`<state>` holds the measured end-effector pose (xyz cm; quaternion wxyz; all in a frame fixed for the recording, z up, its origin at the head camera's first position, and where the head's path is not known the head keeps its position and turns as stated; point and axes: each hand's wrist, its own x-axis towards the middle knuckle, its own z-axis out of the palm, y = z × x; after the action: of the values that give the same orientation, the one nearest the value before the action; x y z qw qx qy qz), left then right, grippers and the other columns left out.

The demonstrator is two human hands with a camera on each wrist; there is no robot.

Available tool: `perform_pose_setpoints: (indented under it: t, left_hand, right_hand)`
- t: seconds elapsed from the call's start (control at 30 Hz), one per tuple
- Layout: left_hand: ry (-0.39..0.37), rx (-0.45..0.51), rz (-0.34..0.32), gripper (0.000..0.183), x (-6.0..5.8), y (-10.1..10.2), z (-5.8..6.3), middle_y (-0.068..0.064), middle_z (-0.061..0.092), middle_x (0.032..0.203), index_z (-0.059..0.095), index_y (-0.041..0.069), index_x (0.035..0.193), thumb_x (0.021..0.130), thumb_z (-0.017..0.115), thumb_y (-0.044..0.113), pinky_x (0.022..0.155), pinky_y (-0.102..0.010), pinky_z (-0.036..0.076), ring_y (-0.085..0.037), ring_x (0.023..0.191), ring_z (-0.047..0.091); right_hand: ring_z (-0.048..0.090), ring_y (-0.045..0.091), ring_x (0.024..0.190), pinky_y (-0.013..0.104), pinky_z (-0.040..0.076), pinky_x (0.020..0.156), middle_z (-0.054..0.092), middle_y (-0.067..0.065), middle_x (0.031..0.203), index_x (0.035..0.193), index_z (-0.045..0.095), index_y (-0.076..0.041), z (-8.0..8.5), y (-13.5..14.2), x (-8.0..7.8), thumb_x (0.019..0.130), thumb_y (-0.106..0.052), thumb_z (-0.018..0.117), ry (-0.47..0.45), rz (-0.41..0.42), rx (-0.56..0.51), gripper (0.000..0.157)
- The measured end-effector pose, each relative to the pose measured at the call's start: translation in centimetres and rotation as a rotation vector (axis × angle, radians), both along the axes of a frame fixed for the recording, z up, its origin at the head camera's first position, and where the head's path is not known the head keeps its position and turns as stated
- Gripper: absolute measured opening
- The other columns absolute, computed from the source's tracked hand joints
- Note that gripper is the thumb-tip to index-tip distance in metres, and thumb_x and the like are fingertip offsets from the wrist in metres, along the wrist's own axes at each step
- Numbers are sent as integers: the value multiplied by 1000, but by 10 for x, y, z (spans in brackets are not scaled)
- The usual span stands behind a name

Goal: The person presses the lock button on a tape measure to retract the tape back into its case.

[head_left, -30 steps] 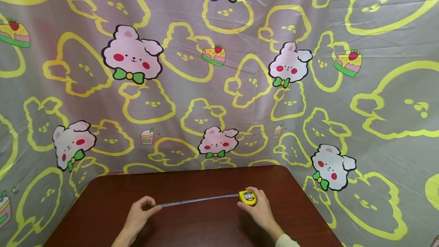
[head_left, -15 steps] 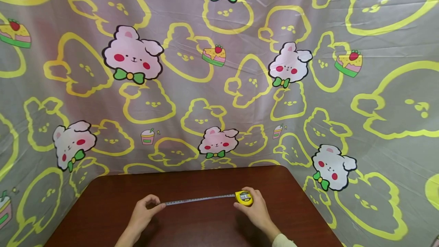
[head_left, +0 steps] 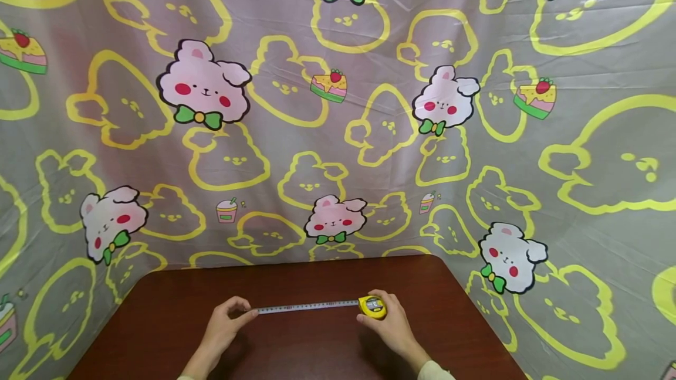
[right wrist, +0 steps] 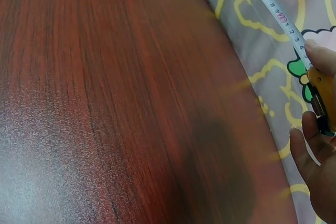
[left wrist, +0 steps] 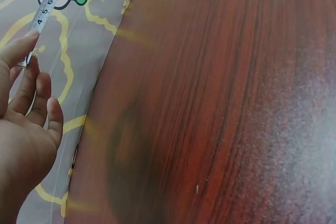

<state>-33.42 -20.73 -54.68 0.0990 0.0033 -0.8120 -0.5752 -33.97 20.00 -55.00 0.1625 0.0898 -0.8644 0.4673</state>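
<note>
A yellow tape measure point(head_left: 374, 307) is gripped in my right hand point(head_left: 393, 326), above the right part of the table. Its pale blade point(head_left: 308, 306) runs out to the left, where my left hand point(head_left: 224, 326) pinches the end between thumb and fingers. In the left wrist view the thumb point(left wrist: 20, 50) lies on the blade's low-number end. The right wrist view shows the blade point(right wrist: 281, 17) leaving the case point(right wrist: 321, 95), with a red 20 mark along it. Part of the case is hidden by the hand and cut off by the frame edge.
A dark red-brown wooden table point(head_left: 296, 350) lies beneath both hands, which cast shadows on it. Behind and on both sides hangs a grey curtain point(head_left: 391, 180) printed with yellow outlines and white rabbits, close to the table's edges.
The stretched-out blade has become shorter. My left hand has moved a little to the right, and my right hand with the tape measure has moved a little to the left.
</note>
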Motion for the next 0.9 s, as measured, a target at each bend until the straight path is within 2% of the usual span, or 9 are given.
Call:
perform_pose_setpoints:
  t: [0.13, 0.33, 0.53, 0.9]
  left_hand:
    - [4, 10, -10, 28, -1, 3, 0, -4, 65, 95, 68, 7, 95, 86, 87, 26, 83, -36, 45, -20, 94, 59]
    - [21, 27, -15, 27, -3, 7, 1, -4, 66, 93, 68, 7, 94, 86, 87, 24, 81, -33, 46, -18, 91, 60]
    - [49, 29, -14, 27, -2, 6, 2, -4, 66, 93, 68, 6, 94, 85, 87, 22, 81, -33, 46, -18, 90, 60]
    - [27, 37, -23, 26, -2, 10, -2, -4, 66, 93, 68, 6, 94, 85, 87, 22, 81, -33, 46, -17, 91, 60]
  right_hand:
    - [56, 19, 91, 32, 49, 76, 55, 2, 105, 124, 67, -13, 0, -1, 3, 75, -32, 94, 13, 29, -4, 59]
    - [56, 19, 90, 31, 49, 76, 55, 2, 105, 121, 67, -18, 1, -4, 3, 75, -34, 95, 24, 30, -8, 56]
    - [56, 19, 92, 31, 50, 77, 56, 3, 108, 124, 67, -15, 1, -8, 3, 75, -33, 94, 11, 32, -18, 59]
    - [55, 19, 92, 31, 49, 77, 56, 3, 108, 123, 66, -19, -1, -16, 4, 75, -38, 94, -16, 45, -7, 58]
